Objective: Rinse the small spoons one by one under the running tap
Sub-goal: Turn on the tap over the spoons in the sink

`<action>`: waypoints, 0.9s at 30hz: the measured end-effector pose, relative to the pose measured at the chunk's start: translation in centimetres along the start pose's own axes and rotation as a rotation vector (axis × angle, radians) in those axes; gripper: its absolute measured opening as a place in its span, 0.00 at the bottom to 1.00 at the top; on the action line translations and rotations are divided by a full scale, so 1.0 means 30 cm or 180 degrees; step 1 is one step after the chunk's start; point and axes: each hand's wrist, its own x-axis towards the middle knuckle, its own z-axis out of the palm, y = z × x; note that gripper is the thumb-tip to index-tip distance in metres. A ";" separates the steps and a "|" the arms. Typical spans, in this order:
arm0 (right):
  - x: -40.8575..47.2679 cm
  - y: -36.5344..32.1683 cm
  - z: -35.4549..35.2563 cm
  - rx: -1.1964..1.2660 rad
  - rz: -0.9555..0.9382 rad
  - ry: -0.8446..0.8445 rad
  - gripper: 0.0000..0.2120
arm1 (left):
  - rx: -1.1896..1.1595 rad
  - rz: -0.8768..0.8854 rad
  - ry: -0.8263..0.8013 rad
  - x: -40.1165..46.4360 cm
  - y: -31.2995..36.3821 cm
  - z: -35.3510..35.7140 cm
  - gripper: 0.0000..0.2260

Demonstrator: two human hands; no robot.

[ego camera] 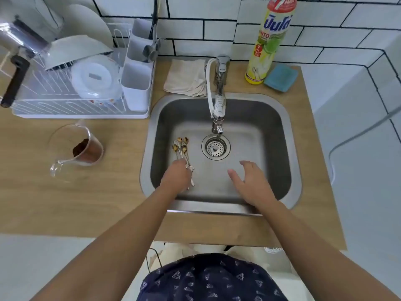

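Observation:
Several small spoons (181, 147) with dirty brown bowls lie bunched on the left floor of the steel sink (275, 118), bowls pointing away from me. My left hand (176, 177) rests on their handles with fingers curled over them; whether it grips them is hidden. My right hand (249, 181) hovers open above the sink's front right, holding nothing. The tap (218, 109) hangs over the drain strainer (215, 147); I see no water stream from it.
A dish rack (65, 92) with bowls, a lid and a cutlery holder stands at the left. A glass jug (76, 148) with brown powder sits on the wooden counter. A folded cloth (186, 78), a detergent bottle (271, 40) and a blue sponge (281, 77) lie behind the sink.

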 end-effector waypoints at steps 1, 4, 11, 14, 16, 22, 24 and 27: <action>0.022 0.003 0.006 0.0183 -0.0004 0.0128 0.28 | 0.0012 -0.0009 -0.0027 0.028 -0.002 0.001 0.10; 0.074 -0.026 -0.015 0.0558 0.0059 0.0469 0.17 | 0.0184 -0.0087 -0.0018 0.103 -0.025 0.016 0.12; 0.280 -0.134 -0.194 0.1553 -0.0019 0.1081 0.11 | 0.0422 -0.0307 0.0043 0.196 -0.070 0.075 0.13; 0.383 -0.235 -0.276 0.2092 -0.0087 0.0950 0.10 | 0.0568 -0.0305 0.0059 0.206 -0.085 0.089 0.12; 0.460 -0.308 -0.322 0.2389 -0.0096 0.0638 0.11 | 0.0596 -0.0335 0.0057 0.218 -0.087 0.094 0.12; 0.584 -0.454 -0.371 0.2883 0.0200 -0.0012 0.09 | 0.0662 -0.0508 0.0004 0.213 -0.103 0.096 0.15; 0.606 -0.461 -0.372 0.2925 0.0356 -0.0029 0.10 | 0.0591 -0.0610 0.0009 0.210 -0.103 0.093 0.15; 0.639 -0.464 -0.370 0.2867 0.0462 -0.0049 0.08 | 0.0531 -0.0676 -0.0036 0.209 -0.100 0.092 0.16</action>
